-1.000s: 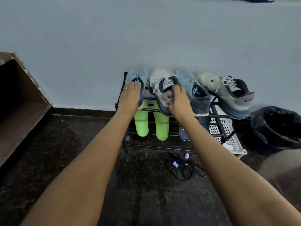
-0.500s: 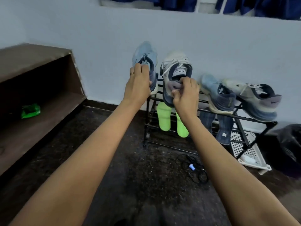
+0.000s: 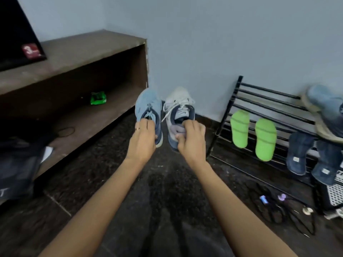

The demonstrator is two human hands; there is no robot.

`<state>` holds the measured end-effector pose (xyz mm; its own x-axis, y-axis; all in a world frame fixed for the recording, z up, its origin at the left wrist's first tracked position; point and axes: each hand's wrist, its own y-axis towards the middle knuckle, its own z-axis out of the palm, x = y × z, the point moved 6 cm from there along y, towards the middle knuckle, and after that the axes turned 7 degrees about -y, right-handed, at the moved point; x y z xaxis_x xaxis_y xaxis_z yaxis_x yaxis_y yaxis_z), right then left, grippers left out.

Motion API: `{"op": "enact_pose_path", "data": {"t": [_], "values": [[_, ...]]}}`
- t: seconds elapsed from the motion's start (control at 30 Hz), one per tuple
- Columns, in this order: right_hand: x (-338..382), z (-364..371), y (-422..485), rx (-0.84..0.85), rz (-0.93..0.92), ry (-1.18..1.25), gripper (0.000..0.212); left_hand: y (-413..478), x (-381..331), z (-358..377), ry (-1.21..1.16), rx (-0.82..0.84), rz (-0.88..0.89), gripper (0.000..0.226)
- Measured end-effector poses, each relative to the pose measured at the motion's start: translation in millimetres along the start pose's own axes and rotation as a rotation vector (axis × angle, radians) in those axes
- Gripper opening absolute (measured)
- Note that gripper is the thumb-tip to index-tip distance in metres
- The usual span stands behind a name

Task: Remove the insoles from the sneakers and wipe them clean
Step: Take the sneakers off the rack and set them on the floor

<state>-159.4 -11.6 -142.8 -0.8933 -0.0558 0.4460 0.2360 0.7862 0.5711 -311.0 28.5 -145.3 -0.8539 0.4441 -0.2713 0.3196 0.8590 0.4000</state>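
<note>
Head view, the only one: the left hand (image 3: pixel 143 140) grips a light-blue mesh sneaker (image 3: pixel 148 104) by its heel, fingers curled over the collar. Just beside it, the right hand (image 3: pixel 191 140) grips a white-and-navy laced sneaker (image 3: pixel 179 102) the same way, thumb under the heel. Both shoes hang above the dark speckled floor (image 3: pixel 167 182), long axes running straight away from the hands, toes far and tilted up, openings facing the person. Whether insoles lie inside is hidden. Well to the right of the right hand, a black metal shoe rack (image 3: pixel 259 101) carries lime-green foam insoles (image 3: pixel 239 127) and dark-blue insoles (image 3: pixel 297 154). With both hands full, I judge that one shoe must be set down before fingers can reach in through an opening.
</note>
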Motion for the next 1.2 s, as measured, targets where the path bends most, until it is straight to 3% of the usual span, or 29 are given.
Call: {"op": "enact_pose_path", "data": {"t": [0.43,0.6,0.77,0.97,1.1,1.2], "values": [[10,159,-132,0.522,0.11,0.087,0.03,-143,106,112,0.02,0.327,-0.324,0.037],[10,186,-168,0.669,0.113,0.091,0.029,-181,122,135,0.106,0.417,-0.351,0.058],[5,201,-205,0.759,0.165,0.079,0.023,-203,131,151,0.112,0.536,-0.409,0.043],[1,205,-216,0.901,0.143,0.033,0.02,-201,129,162,0.108,0.742,-0.431,0.053],[-7,189,-189,0.865,0.158,0.127,0.03,-158,110,152,0.123,0.631,-0.359,0.049],[-30,161,-148,0.675,0.238,0.161,0.027,-103,75,137,0.117,0.525,-0.26,0.045]]}}
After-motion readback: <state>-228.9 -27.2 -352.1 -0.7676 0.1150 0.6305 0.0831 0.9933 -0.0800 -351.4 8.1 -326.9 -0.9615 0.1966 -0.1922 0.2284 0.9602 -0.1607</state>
